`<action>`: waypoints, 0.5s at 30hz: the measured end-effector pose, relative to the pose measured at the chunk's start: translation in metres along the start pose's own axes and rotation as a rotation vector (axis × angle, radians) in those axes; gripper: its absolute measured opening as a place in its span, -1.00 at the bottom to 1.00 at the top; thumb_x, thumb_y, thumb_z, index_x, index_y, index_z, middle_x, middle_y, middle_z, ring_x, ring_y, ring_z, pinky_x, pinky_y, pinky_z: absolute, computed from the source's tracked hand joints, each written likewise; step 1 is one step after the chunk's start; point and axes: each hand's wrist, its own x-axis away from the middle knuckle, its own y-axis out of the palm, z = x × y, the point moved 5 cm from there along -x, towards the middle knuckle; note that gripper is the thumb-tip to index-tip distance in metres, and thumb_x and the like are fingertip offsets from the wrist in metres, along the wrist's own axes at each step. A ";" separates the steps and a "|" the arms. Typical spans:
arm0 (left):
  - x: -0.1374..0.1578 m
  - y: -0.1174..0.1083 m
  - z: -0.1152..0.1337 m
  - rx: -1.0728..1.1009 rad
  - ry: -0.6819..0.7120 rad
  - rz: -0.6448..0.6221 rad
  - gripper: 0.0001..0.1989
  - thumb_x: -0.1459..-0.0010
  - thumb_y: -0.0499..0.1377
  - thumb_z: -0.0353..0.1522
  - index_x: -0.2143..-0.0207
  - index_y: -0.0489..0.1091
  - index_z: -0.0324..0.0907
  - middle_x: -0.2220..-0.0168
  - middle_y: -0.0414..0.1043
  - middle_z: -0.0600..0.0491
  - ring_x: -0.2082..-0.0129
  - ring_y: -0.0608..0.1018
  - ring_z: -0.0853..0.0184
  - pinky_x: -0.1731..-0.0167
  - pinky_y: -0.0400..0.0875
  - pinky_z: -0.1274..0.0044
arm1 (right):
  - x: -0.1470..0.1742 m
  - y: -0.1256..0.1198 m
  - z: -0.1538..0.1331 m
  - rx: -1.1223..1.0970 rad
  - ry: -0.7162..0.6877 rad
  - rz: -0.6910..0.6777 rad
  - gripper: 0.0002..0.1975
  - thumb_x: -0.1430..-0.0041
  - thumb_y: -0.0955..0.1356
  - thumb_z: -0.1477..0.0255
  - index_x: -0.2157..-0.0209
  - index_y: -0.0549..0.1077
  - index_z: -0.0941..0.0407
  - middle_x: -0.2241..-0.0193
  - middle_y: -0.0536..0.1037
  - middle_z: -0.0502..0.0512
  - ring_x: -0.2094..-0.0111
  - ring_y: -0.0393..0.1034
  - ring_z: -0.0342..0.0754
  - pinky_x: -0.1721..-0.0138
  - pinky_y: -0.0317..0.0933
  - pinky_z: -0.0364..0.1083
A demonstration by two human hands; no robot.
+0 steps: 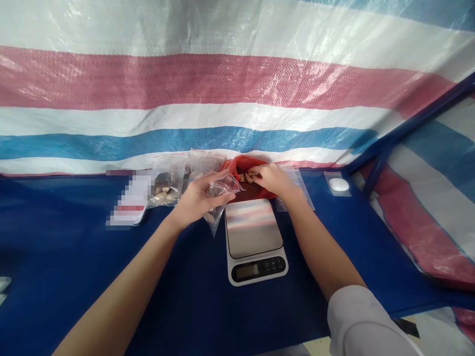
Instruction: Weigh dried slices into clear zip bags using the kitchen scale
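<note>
My left hand (202,197) grips a clear zip bag (214,213) by its upper part; the bag hangs with its mouth toward the right and some pieces low inside. Beyond the scale, my right hand (272,179) reaches into a red plastic bag (245,162), fingers pinched at pale brown dried slices (245,178). Whether a slice is between the fingertips is hard to make out. Between my forearms lies a white kitchen scale (256,242) with a bare metal plate and a dark display.
Filled clear bags (165,190) stand at the back left beside a blurred-out white box (133,200). Flat clear bags (300,190) lie right of the red bag. A white oval object (338,185) rests farther right on the blue table (185,296). Striped sheeting (222,79) hangs behind.
</note>
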 end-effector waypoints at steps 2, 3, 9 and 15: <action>0.000 0.000 -0.001 0.003 0.001 0.008 -0.33 -0.02 0.41 -0.05 -0.15 0.49 -0.13 -0.04 0.58 -0.07 -0.08 0.55 0.03 -0.21 0.36 0.21 | -0.001 -0.001 0.001 -0.021 -0.013 0.011 -0.72 -0.36 0.27 0.42 0.16 0.64 0.07 0.21 0.68 0.13 0.22 0.48 0.01 0.14 0.21 -0.07; 0.000 0.000 -0.002 0.004 0.003 0.010 -0.33 -0.02 0.41 -0.06 -0.15 0.50 -0.13 -0.03 0.59 -0.08 -0.07 0.55 0.04 -0.21 0.36 0.20 | -0.001 -0.003 0.001 -0.038 -0.022 0.027 -0.72 -0.36 0.27 0.42 0.17 0.64 0.07 0.20 0.68 0.12 0.22 0.49 0.00 0.14 0.22 -0.07; 0.001 0.003 -0.005 0.003 0.025 -0.003 -0.34 -0.05 0.41 -0.10 -0.17 0.47 -0.16 0.00 0.60 -0.11 -0.05 0.56 0.06 -0.21 0.35 0.17 | 0.005 -0.023 0.002 -0.272 -0.079 0.125 -0.78 -0.30 0.33 0.39 0.24 0.66 0.06 0.24 0.69 0.04 0.23 0.53 -0.02 0.09 0.27 -0.09; 0.000 0.009 -0.005 -0.022 0.095 -0.034 -0.32 -0.07 0.39 -0.10 -0.19 0.45 -0.19 0.05 0.62 -0.11 -0.05 0.56 0.09 -0.22 0.34 0.18 | 0.023 -0.057 -0.026 -0.572 -0.211 0.115 -0.78 -0.30 0.34 0.36 0.27 0.64 0.10 0.26 0.66 0.05 0.23 0.53 -0.03 0.15 0.34 -0.07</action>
